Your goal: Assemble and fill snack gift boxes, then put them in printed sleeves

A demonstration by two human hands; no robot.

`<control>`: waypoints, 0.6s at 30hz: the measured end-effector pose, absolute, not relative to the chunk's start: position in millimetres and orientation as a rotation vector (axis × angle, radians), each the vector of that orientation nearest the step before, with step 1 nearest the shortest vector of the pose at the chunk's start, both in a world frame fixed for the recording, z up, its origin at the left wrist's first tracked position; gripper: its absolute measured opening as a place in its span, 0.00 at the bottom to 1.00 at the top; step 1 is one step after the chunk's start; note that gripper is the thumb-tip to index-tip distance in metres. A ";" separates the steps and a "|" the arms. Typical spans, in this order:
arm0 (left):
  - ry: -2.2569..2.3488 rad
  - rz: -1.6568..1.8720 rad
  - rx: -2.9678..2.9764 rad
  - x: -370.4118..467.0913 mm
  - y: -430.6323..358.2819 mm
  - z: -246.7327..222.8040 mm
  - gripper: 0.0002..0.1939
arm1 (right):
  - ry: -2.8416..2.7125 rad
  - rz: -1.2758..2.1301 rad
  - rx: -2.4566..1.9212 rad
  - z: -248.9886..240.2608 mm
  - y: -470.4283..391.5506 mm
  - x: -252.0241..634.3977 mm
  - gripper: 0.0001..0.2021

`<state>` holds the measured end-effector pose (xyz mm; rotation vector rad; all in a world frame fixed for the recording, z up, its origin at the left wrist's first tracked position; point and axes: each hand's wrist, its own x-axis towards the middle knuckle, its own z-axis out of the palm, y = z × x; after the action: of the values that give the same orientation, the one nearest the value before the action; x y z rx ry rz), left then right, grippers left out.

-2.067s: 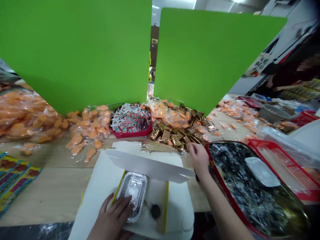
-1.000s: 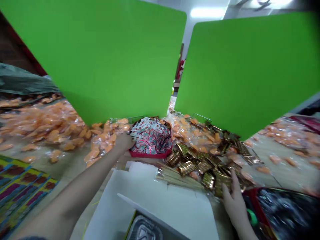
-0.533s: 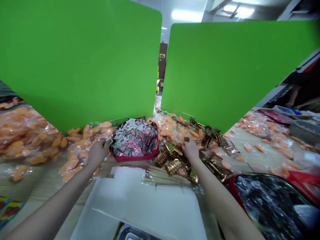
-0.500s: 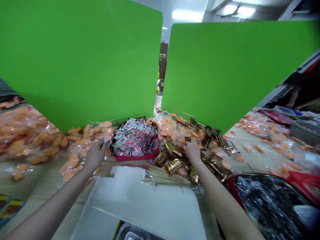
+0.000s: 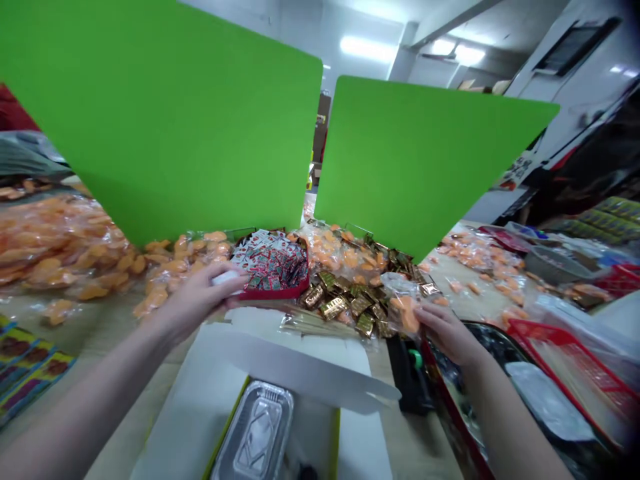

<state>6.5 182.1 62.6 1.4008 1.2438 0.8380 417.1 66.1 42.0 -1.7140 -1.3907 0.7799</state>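
Observation:
My left hand [image 5: 207, 297] is closed on a small white packet [image 5: 227, 277], just left of the red tub [image 5: 273, 293] heaped with printed sachets [image 5: 275, 260]. My right hand [image 5: 443, 327] pinches a clear plastic bag with an orange piece [image 5: 406, 312] inside, at the right edge of a heap of gold packets [image 5: 345, 303]. Below and between both hands lies an open white cardboard box [image 5: 187, 400] with its flaps spread. An aluminium foil tray [image 5: 260, 430] sits inside it. Thin sticks in clear plastic [image 5: 315, 323] lie behind the box.
Two green panels [image 5: 200, 133] stand across the back. Bagged orange pieces [image 5: 45, 240] are piled at left. At right are a tub of dark packets [image 5: 487, 330], a red basket [image 5: 575, 373] and a black object with a green part [image 5: 410, 373]. Printed yellow-and-blue packs [image 5: 33, 363] lie at left.
My right hand has left the gold packets and moved right with a bagged orange piece. My left hand has shifted slightly right with the white packet. The view now takes in more of the box.

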 end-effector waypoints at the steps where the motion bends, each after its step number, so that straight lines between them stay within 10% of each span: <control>1: 1.118 0.742 1.481 28.4 178.5 84.0 0.24 | -1.546 0.792 -1.699 60.9 61.3 410.1 0.21; 6: 0.708 0.238 1.649 128.8 164.9 134.4 0.20 | -2.239 0.670 -1.560 132.0 48.5 370.3 0.19; 18: 0.598 0.393 1.849 139.0 142.7 160.3 0.25 | -2.376 0.293 -1.731 152.3 -11.6 356.6 0.19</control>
<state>139.0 142.7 160.3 1.8494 0.5980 0.3930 356.6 -11.6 152.3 -1.7305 -2.3764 0.2928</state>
